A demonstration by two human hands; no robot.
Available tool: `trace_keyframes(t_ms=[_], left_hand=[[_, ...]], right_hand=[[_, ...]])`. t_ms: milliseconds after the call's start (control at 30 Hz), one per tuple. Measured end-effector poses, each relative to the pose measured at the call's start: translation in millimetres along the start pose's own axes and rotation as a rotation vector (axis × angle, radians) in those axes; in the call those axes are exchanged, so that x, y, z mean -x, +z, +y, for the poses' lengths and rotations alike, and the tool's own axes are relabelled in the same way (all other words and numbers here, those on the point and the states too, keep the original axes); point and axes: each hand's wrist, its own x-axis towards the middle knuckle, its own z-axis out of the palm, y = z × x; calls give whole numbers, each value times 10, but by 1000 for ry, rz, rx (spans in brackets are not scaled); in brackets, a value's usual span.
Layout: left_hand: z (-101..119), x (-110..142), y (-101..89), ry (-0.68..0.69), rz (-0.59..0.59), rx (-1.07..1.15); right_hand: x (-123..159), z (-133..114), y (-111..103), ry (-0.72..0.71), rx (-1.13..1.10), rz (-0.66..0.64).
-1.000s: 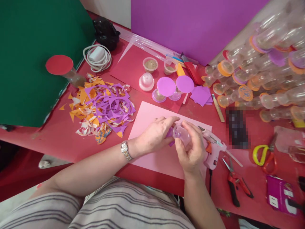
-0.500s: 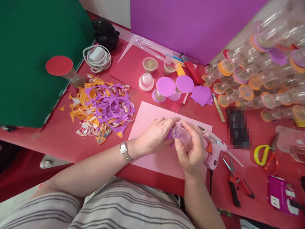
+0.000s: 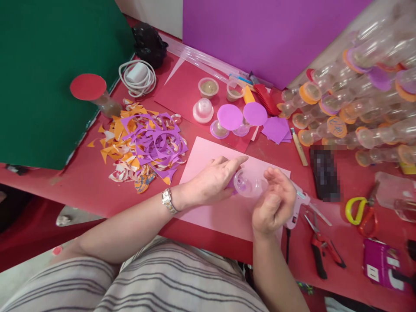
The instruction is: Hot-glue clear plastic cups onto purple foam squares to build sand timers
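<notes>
My left hand (image 3: 214,180) grips a small clear plastic cup (image 3: 247,183) with a purple piece under it, holding it on its side over a pink paper sheet (image 3: 224,212). My right hand (image 3: 274,201) hovers just right of the cup with its fingers loosely curled and nothing in them. A pink glue gun (image 3: 297,207) lies partly hidden behind my right hand.
Purple and orange paper scraps (image 3: 146,145) are heaped at the left. Small cups with purple round lids (image 3: 230,118) and purple squares (image 3: 275,129) sit beyond the sheet. Capped clear bottles (image 3: 357,104) are stacked at the right. Red cutters (image 3: 320,247) and yellow-red scissors (image 3: 360,214) lie near the right edge.
My right hand has let go of the cup and drawn back to the right. The left hand still holds the cup in place.
</notes>
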Motion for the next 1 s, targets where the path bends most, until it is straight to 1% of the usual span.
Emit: trace_keyframes(t_ms=[100, 200, 367, 467, 533, 633, 900, 1000], left_hand=[[-16, 23, -63, 41, -84, -12], [-29, 35, -98, 53, -119, 2], [-30, 32, -111, 15, -94, 36], [-35, 36, -108, 2, -72, 80], [-43, 41, -102, 9, -64, 116], [-51, 44, -94, 24, -54, 138], [-53, 25, -77, 38, -71, 2], [-58, 17, -60, 60, -66, -15]], right_hand=[[5, 8, -5, -7, 2, 10], [2, 13, -24, -21, -3, -52], [-27, -31, -45, -74, 35, -262], [-64, -83, -24, -126, 80, -326], [-92, -116, -4, -151, 109, -333], [-121, -153, 15, -147, 132, -328], [-126, -172, 10, -93, 86, -351], [-108, -151, 3, -97, 89, -354]])
